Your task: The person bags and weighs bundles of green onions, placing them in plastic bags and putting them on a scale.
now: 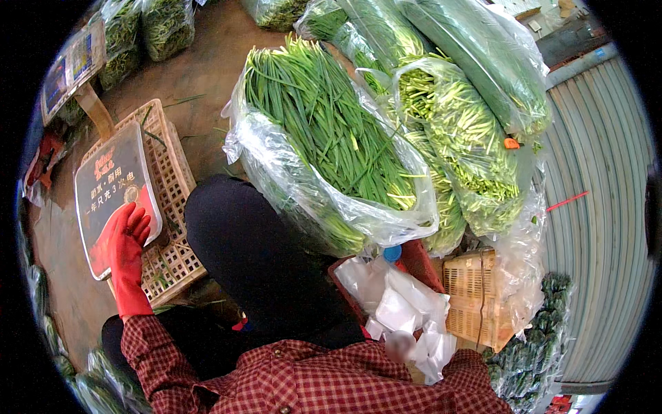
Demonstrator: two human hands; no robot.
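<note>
My left hand (129,235), in a red rubber glove, is over the lower right part of a platform scale's flat weighing plate (119,191). Nothing is in its slightly curled fingers; whether it touches the plate cannot be told. The scale stands on an upturned plastic crate (178,274), its display (72,67) on a post. My right hand is out of view; the right sleeve ends beside white plastic bags (398,305) in a red container (421,264). Before me, a large open clear plastic bag (305,191) holds long green garlic chives (331,124).
More bagged green vegetables (465,124) are piled at the upper right, an orange-handled tool (511,144) on them. A yellow plastic basket (468,295) stands at the right, near a corrugated metal shutter (600,207). Further bags (168,26) stand at the upper left.
</note>
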